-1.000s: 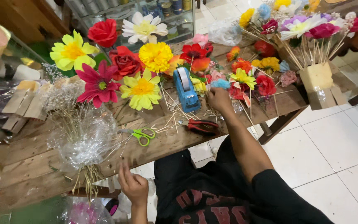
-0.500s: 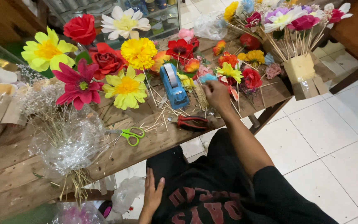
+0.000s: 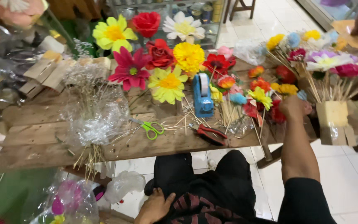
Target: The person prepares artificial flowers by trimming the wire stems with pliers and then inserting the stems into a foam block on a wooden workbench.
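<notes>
Black fabric fills the near edge of the view, the person's lap, and the left hand (image 3: 154,207) lies on it, palm down, fingers loosely spread, holding nothing. Just left of it, under the table edge, sits crinkled clear plastic wrap (image 3: 123,185) and a bag with pink and purple bits inside.

Up the right side runs the right forearm, and the right hand (image 3: 293,108) is out over the far right part of the wooden table (image 3: 34,137), curled into a loose fist among the small paper flowers on sticks (image 3: 258,96). Whether the fingers are pinching a stem cannot be told, since the back of the hand hides them.

On the planks near the front edge lie red-handled pliers (image 3: 207,133), and left of them green-handled scissors (image 3: 151,127), with loose thin sticks scattered between. Further left, a bunch of dried stems in clear cellophane (image 3: 94,118) hangs over the edge.

Behind the pliers stands a blue tape dispenser (image 3: 203,96), upright. Beyond it, big paper blooms crowd the back: a magenta daisy (image 3: 130,71), a yellow daisy (image 3: 168,84), a yellow pompom, red roses, a white flower. Far right, a tan foam block (image 3: 332,116) holds another cluster of stick flowers.
</notes>
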